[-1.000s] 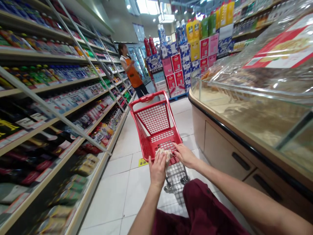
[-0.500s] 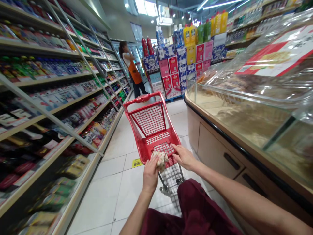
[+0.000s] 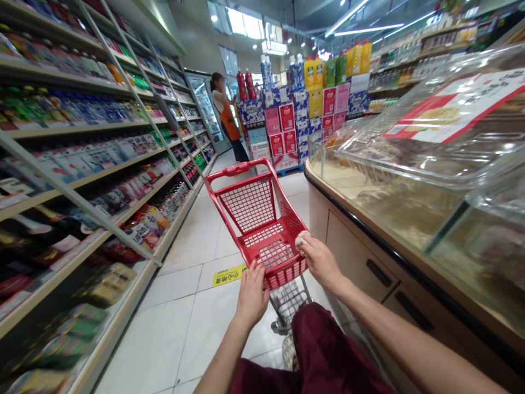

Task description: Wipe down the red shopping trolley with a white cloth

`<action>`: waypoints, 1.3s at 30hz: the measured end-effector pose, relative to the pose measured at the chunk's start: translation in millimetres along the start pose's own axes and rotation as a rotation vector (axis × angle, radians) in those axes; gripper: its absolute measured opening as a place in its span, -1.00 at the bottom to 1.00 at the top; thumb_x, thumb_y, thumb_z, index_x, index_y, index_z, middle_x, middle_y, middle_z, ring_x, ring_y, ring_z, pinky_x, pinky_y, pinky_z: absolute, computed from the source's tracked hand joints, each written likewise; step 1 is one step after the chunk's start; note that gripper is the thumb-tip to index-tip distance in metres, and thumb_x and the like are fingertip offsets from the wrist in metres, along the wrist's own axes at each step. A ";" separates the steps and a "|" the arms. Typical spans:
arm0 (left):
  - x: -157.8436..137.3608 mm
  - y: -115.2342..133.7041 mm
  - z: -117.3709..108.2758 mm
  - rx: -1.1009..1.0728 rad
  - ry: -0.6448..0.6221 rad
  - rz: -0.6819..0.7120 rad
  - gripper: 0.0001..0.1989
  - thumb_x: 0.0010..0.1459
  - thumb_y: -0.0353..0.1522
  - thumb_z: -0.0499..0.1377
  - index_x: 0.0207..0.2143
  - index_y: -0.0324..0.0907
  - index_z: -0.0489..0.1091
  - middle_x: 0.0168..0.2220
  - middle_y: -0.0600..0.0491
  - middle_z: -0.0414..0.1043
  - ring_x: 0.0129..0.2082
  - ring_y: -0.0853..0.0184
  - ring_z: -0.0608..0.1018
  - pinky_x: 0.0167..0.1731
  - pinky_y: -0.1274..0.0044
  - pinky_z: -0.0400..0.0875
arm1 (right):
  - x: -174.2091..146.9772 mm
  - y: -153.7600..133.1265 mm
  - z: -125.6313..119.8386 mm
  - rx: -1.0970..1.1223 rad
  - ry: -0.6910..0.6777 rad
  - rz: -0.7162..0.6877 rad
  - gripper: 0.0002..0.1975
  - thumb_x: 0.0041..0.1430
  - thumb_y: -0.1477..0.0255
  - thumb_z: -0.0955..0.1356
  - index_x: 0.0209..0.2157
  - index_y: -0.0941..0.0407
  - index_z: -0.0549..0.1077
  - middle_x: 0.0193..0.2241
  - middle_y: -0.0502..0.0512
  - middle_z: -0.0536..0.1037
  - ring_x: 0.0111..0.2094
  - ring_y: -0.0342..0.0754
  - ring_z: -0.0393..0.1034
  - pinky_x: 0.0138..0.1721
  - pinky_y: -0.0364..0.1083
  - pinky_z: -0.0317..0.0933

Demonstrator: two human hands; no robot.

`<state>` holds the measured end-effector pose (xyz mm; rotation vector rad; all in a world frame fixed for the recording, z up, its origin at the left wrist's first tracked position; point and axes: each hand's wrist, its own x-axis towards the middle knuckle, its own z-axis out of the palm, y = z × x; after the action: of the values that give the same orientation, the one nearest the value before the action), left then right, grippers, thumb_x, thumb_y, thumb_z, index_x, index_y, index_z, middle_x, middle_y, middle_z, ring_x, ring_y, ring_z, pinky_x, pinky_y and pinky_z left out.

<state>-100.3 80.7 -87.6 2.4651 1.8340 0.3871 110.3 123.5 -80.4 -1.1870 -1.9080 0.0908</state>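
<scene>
A red plastic shopping cart (image 3: pixel 283 280) with a grid basket stands in front of me, its handle on the far side. At its near left corner my left hand (image 3: pixel 251 295) holds the rim, fingers laid over the edge. My right hand (image 3: pixel 322 261) is closed on a crumpled whitish cloth (image 3: pixel 302 239), pressed against the basket's right rim. Most of the cloth is hidden under the fingers. Nothing shows inside the basket.
Shelves of bottled drinks (image 3: pixel 90 120) line the left side. A glass-edged display counter (image 3: pixel 356 219) with clear lids runs along the right. Ahead, a person in an orange apron (image 3: pixel 230 123) stands beside stacked drink cartons (image 3: pixel 289 128). A yellow floor sticker (image 3: pixel 227 275) lies left of the cart.
The cloth has passed from my left hand to my right, which now has it at the right rim. My left hand has settled on the near left corner. The person ahead has turned somewhat.
</scene>
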 end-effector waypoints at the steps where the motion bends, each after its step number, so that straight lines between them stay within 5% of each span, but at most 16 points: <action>1: 3.2 0.0 2.5 0.003 0.004 -0.006 -0.46 -0.12 -0.57 -0.03 0.01 -0.30 0.13 0.08 -0.09 0.15 0.16 0.20 0.00 0.10 0.24 -0.05 | -3.9 0.6 6.6 -0.054 -0.012 -0.016 -0.69 0.01 0.64 0.19 -0.23 0.12 0.41 -0.07 0.18 0.37 0.01 0.02 0.17 0.00 0.10 0.07; 7: 13.1 2.5 4.4 0.026 -0.047 -0.009 -0.41 -0.16 -0.61 -0.06 0.03 -0.36 0.10 0.10 -0.10 0.11 0.17 0.23 -0.03 0.10 0.30 -0.02 | -17.9 -28.0 63.6 -0.020 -0.113 -0.301 -0.76 0.10 0.55 0.23 -0.18 0.11 0.39 -0.05 0.12 0.37 0.06 -0.03 0.09 0.05 0.08 0.02; 9: 11.4 2.5 0.5 0.046 -0.050 -0.039 -0.40 -0.16 -0.61 -0.06 0.04 -0.30 0.10 0.13 -0.06 0.05 0.17 0.24 -0.04 0.11 0.28 -0.06 | -14.0 -11.2 52.7 -0.035 -0.109 -0.325 -0.76 0.12 0.53 0.21 -0.18 0.11 0.39 -0.06 0.11 0.37 0.06 -0.03 0.10 0.04 0.08 0.03; 13: 10.1 5.6 -3.2 0.080 -0.044 -0.103 -0.42 -0.14 -0.61 -0.07 0.02 -0.25 0.13 0.14 -0.02 0.04 0.17 0.26 -0.05 0.11 0.25 -0.10 | -4.7 29.8 19.4 -0.134 0.001 -0.120 -0.71 0.15 0.57 0.14 -0.17 0.13 0.39 -0.08 0.19 0.39 0.04 -0.02 0.13 0.03 0.11 0.03; 15: 11.3 7.9 -2.4 0.086 -0.050 -0.106 -0.43 -0.13 -0.61 -0.08 0.02 -0.27 0.13 0.13 -0.01 0.05 0.17 0.25 -0.05 0.11 0.28 -0.08 | -6.2 22.4 23.8 -0.133 0.001 -0.099 -0.72 0.14 0.57 0.14 -0.18 0.15 0.39 -0.08 0.21 0.38 0.05 -0.02 0.12 0.03 0.10 0.04; 20: 11.2 7.9 0.7 0.122 -0.047 -0.075 -0.43 -0.10 -0.59 -0.08 0.04 -0.24 0.12 0.14 -0.01 0.03 0.17 0.26 -0.03 0.10 0.24 -0.08 | -19.9 -16.5 55.0 -0.026 -0.102 -0.319 -0.73 0.15 0.52 0.17 -0.15 0.10 0.38 -0.04 0.09 0.36 0.09 -0.06 0.04 0.05 0.04 0.04; 26: 8.5 6.0 0.6 0.144 -0.026 -0.075 -0.41 -0.12 -0.60 -0.10 0.05 -0.24 0.10 0.13 -0.01 0.04 0.17 0.25 -0.03 0.10 0.22 -0.10 | -8.8 22.8 24.9 -0.117 0.010 -0.051 -0.66 0.14 0.59 0.11 -0.13 0.16 0.38 -0.06 0.21 0.36 0.07 -0.04 0.09 0.04 0.10 0.03; 32: 9.9 7.3 -1.1 0.136 -0.039 -0.063 -0.42 -0.10 -0.59 -0.12 0.05 -0.23 0.10 0.14 0.00 0.01 0.17 0.25 -0.02 0.10 0.19 -0.13 | -15.6 -10.5 51.6 -0.057 -0.174 -0.304 -0.67 0.10 0.59 0.18 -0.10 0.10 0.34 0.01 0.11 0.30 0.11 -0.04 0.00 0.05 0.07 0.02; 39: 7.0 2.0 -1.1 0.116 -0.031 -0.090 -0.41 -0.11 -0.60 -0.12 0.06 -0.24 0.09 0.15 0.01 0.00 0.17 0.25 -0.04 0.10 0.20 -0.16 | -11.4 27.3 27.2 -0.124 0.019 -0.057 -0.65 0.13 0.60 0.12 -0.10 0.14 0.35 -0.01 0.20 0.31 0.09 -0.04 0.04 0.04 0.10 0.02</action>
<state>-96.8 86.6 -84.9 2.4339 1.9998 0.2426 112.3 139.3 -117.3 -1.2104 -1.9526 -0.0702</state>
